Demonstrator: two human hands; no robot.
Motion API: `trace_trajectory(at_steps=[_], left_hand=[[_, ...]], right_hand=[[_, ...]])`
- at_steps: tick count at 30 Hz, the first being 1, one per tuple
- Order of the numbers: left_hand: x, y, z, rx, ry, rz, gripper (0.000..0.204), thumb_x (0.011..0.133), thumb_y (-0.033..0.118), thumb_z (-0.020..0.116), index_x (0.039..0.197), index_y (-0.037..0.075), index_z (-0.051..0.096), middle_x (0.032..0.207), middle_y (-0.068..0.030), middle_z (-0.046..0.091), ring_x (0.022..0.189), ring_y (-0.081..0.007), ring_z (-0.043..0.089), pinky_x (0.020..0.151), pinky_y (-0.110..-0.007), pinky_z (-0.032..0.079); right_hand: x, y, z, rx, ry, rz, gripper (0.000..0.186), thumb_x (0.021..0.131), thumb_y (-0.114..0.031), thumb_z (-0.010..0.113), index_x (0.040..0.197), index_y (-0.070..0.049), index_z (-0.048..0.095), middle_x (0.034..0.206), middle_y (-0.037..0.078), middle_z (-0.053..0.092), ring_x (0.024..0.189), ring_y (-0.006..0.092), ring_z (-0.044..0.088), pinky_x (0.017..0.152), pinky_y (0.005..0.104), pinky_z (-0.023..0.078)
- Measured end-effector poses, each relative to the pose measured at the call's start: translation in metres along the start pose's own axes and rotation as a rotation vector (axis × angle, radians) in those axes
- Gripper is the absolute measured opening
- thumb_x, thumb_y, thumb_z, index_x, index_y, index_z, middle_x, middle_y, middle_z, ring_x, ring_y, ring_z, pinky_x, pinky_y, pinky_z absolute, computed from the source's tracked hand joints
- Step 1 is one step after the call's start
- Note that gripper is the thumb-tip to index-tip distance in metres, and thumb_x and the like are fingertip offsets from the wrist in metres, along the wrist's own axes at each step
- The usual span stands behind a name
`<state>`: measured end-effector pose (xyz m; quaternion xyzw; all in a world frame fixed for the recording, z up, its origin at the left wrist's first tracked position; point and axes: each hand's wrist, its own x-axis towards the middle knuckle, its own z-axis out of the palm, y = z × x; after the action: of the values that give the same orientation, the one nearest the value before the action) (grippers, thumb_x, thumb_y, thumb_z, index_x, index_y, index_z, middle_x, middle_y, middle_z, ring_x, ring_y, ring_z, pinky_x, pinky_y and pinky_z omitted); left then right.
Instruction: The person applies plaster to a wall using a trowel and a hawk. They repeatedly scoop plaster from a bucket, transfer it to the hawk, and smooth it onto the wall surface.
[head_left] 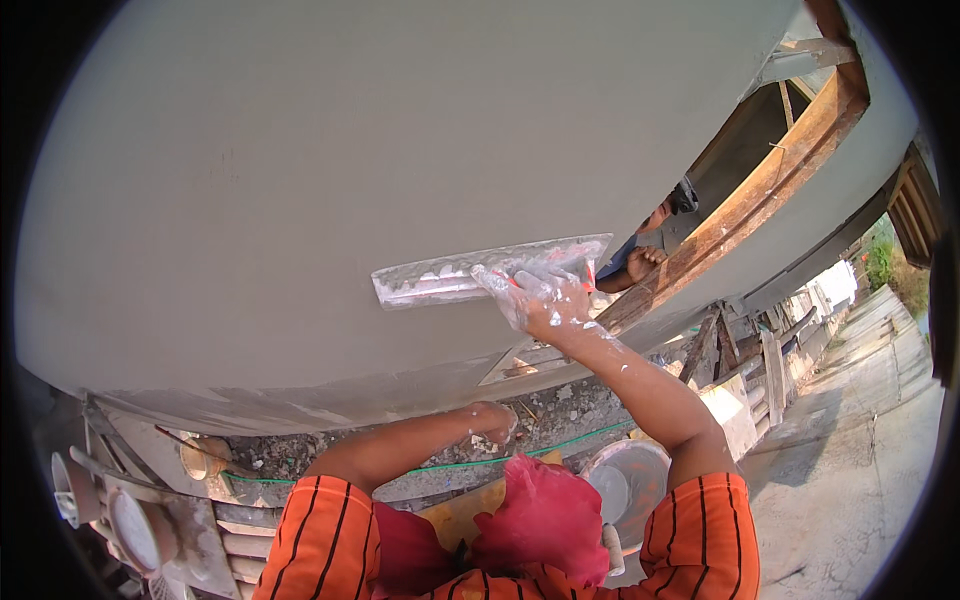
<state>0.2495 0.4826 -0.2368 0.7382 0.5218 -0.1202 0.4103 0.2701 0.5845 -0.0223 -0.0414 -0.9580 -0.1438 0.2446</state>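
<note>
My right hand point(548, 300), smeared with wet white plaster, grips a long rectangular plastering trowel point(430, 284) by its handle. The trowel's blade lies against the smooth grey wall point(300, 180), slightly tilted up at its right end, with lumps of plaster on its back. Low at the wall's foot is my left hand point(492, 421), also specked with plaster. Its fingers are turned away and hidden, so I cannot see whether they hold anything.
A wood-framed opening point(745, 215) is right of the trowel; another person's hand point(645, 263) rests there. Below me stand a bucket point(655, 465) and a green line point(570, 441) over rubble. Buckets point(140, 530) sit on boards at left. A concrete path point(850, 430) runs along the right.
</note>
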Motion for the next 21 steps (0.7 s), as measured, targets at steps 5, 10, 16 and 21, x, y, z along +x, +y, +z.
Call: trace_trajectory(at_steps=[5,10,16,21], left_hand=[[-0.023,0.014,-0.002,-0.091,0.096,-0.073,0.023,0.067,0.016,0.063,0.087,0.004,0.064,0.084,-0.0157,0.065,0.075,-0.0329,0.062,0.063,-0.044,0.048],[-0.02,0.016,0.0,-0.015,0.062,-0.046,0.023,0.07,0.016,0.061,0.091,0.006,0.063,0.083,-0.0163,0.065,0.07,-0.033,0.059,0.06,-0.044,0.046],[-0.007,0.022,0.018,0.002,0.018,0.077,0.023,0.07,0.015,0.063,0.09,0.004,0.063,0.082,-0.0177,0.065,0.074,-0.0333,0.062,0.06,-0.044,0.047],[-0.043,0.055,-0.015,0.05,-0.06,-0.016,0.025,0.072,0.013,0.058,0.093,0.005,0.068,0.093,-0.0175,0.067,0.086,-0.0317,0.065,0.069,-0.043,0.051]], right_hand=[[-0.097,-0.01,0.126,0.174,-0.723,0.319,0.028,0.083,-0.027,0.054,0.109,-0.025,0.063,0.099,0.007,0.066,0.09,0.0269,0.065,0.076,0.0448,0.051],[-0.152,0.007,0.179,0.172,-0.91,0.183,0.038,0.087,-0.037,0.048,0.121,-0.023,0.057,0.113,0.014,0.063,0.106,0.0349,0.058,0.092,0.049,0.043],[-0.045,0.011,-0.044,0.141,-0.23,0.14,0.048,0.083,-0.047,0.056,0.125,-0.023,0.056,0.112,0.013,0.064,0.102,0.0346,0.061,0.091,0.0446,0.045],[0.068,0.11,-0.244,0.264,0.598,0.355,0.044,0.077,-0.028,0.074,0.112,-0.005,0.064,0.099,0.01,0.068,0.087,0.0134,0.063,0.079,0.0268,0.048]])
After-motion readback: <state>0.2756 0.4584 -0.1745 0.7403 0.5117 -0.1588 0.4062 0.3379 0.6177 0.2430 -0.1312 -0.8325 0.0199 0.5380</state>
